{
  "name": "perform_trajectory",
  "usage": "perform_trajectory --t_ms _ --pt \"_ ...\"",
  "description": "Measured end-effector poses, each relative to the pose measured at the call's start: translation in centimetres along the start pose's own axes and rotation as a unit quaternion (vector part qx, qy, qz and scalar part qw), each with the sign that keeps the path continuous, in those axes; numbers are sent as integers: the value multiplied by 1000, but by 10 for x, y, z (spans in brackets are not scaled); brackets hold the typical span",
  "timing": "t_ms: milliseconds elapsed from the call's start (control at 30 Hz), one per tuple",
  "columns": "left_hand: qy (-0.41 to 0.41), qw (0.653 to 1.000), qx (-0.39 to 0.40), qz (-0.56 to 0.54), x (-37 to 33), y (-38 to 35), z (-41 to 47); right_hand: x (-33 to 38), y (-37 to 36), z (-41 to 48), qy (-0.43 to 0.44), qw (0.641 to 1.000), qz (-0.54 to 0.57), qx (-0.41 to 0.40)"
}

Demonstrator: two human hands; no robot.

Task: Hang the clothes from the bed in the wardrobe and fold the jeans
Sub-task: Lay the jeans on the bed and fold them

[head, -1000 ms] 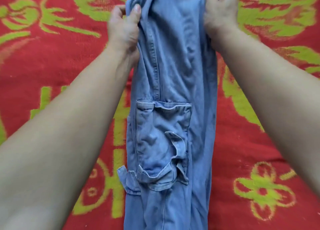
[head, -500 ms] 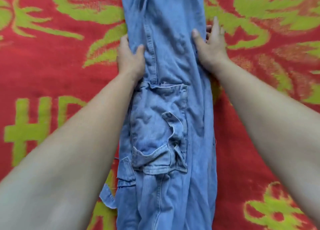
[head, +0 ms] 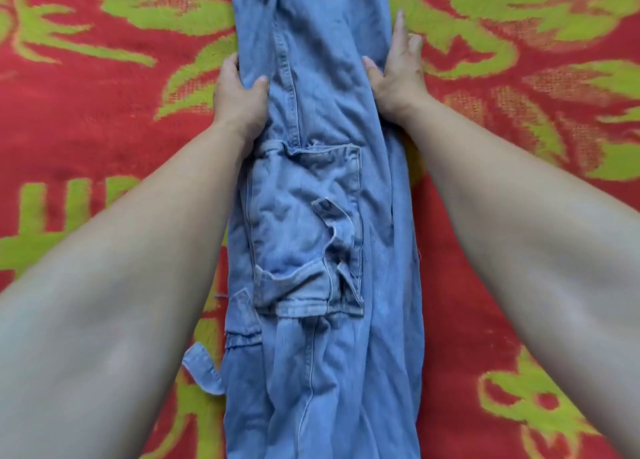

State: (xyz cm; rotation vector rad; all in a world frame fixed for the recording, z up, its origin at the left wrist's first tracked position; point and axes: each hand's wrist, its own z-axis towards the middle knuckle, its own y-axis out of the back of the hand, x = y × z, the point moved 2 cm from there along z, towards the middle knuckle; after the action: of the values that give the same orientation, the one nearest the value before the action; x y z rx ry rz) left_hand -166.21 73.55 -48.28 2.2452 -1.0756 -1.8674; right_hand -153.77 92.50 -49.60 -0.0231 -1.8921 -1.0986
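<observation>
The jeans [head: 322, 78] lie stretched out lengthwise down the middle of the view, pale blue denim laid flat and a little rumpled, running off both the top and the bottom edge. A big patch pocket [head: 298, 223] sits on the side facing up, its flap creased and partly turned over, and a loose denim strap [head: 204, 368] sticks out from the left edge lower down. The left hand [head: 239, 95] grips the left edge of the jeans just above the pocket, thumb on top of the cloth and fingers curled round the side. The right hand [head: 398, 74] rests against the opposite edge at about the same height, thumb on the denim and fingers mostly straight, pointing away along the edge. Under everything is a red cover [head: 86, 119] with bright green patterns.
</observation>
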Motion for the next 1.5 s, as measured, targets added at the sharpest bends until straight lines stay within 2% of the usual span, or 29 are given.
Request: perform_trajectory --t_ms 100,233,400,533,667,733,833,900,933,1000,1067,1133,1200,1267,1300,1367,1400,1467,1500 --pt "12 1000 20 -4 7 10 -36 2 -3 -56 -7 1000 14 21" --pt "74 997 -1 -18 38 33 -137 -18 4 -180 -89 994 62 -17" --pt "87 993 -37 75 90 65 -303 -49 9 -340 -186 975 105 -58" --pt "147 975 -36 162 117 78 -420 -69 4 -446 -268 959 88 26" --pt "166 967 -44 188 127 79 -495 -73 -1 -524 -287 944 82 141" --pt "190 971 7 145 126 77 -507 -74 -4 -548 -316 922 108 197" --pt "229 967 73 86 125 74 -513 -68 -2 -566 -344 898 172 213" --pt "241 964 61 100 127 77 -511 -63 3 -576 -317 902 208 207" --pt "265 961 39 67 128 81 -511 -60 7 -584 -283 914 203 207" --pt "316 945 -13 -87 123 90 -518 -54 15 -602 -200 944 161 207" --pt "331 904 -44 -268 117 98 -531 -49 21 -620 -109 969 82 208" --pt "328 873 -50 -358 118 102 -548 -46 18 -631 -37 980 3 194" --pt "328 898 -56 -287 130 105 -565 -43 16 -632 -32 989 -18 145" --pt "321 938 -62 -113 150 106 -572 -43 18 -625 -63 994 20 88" --pt "322 944 -55 -46 159 105 -574 -43 18 -623 -89 993 49 61" --pt "346 938 -22 -19 169 96 -577 -53 20 -622 -186 969 162 -7" --pt "349 937 0 -26 172 89 -577 -63 19 -622 -258 930 260 -44" --pt "321 946 34 -16 178 70 -579 -85 19 -630 -419 794 432 -87" --pt "304 952 34 -7 180 63 -580 -95 19 -638 -477 748 453 -94"
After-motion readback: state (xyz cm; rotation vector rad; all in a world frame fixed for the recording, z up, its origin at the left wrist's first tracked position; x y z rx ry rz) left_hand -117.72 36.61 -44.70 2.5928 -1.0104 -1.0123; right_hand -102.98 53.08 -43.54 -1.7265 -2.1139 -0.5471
